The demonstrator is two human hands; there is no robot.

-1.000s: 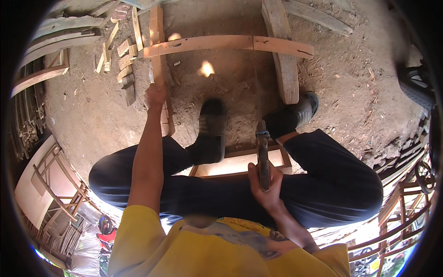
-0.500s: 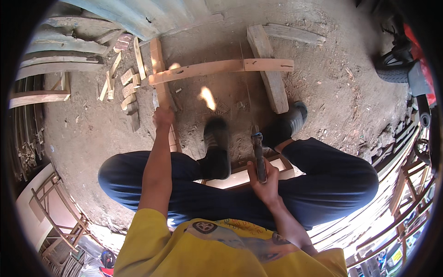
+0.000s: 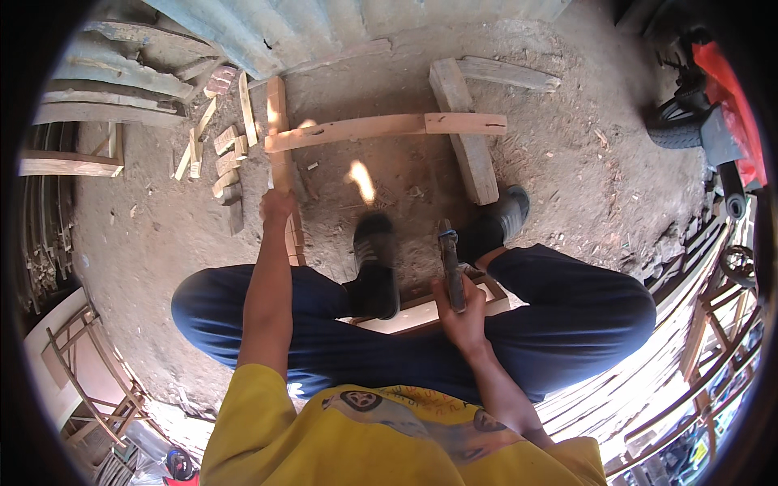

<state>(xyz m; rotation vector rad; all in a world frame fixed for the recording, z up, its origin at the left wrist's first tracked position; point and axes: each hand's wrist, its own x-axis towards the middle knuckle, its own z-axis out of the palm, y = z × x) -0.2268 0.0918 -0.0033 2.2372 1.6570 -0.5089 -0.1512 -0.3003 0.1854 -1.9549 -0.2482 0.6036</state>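
Note:
My left hand [image 3: 278,205] is closed around a reddish wooden beam [image 3: 277,105] that runs away from me on the ground. A long plank [image 3: 348,129] lies across this beam and a thick grey timber [image 3: 466,142] on the right. Closed around a worn dark handle, my right hand [image 3: 462,312] holds what looks like a handsaw [image 3: 450,263], with blue at the handle's far end. Its blade appears edge-on, only as a faint thin line toward the plank. At that line, a narrow cut or seam crosses the plank.
Short wood offcuts [image 3: 228,166] lie left of the beam. My shoes [image 3: 376,251] stand between the timbers. Corrugated metal sheets [image 3: 340,32] close off the far side. A wheel [image 3: 677,125] and red cover [image 3: 733,105] are at the right, a wooden frame [image 3: 494,293] below my knees.
The view has shifted slightly, so the plank and beam appear a little lower. Both hands keep their holds. The saw handle looks slightly nearer the plank.

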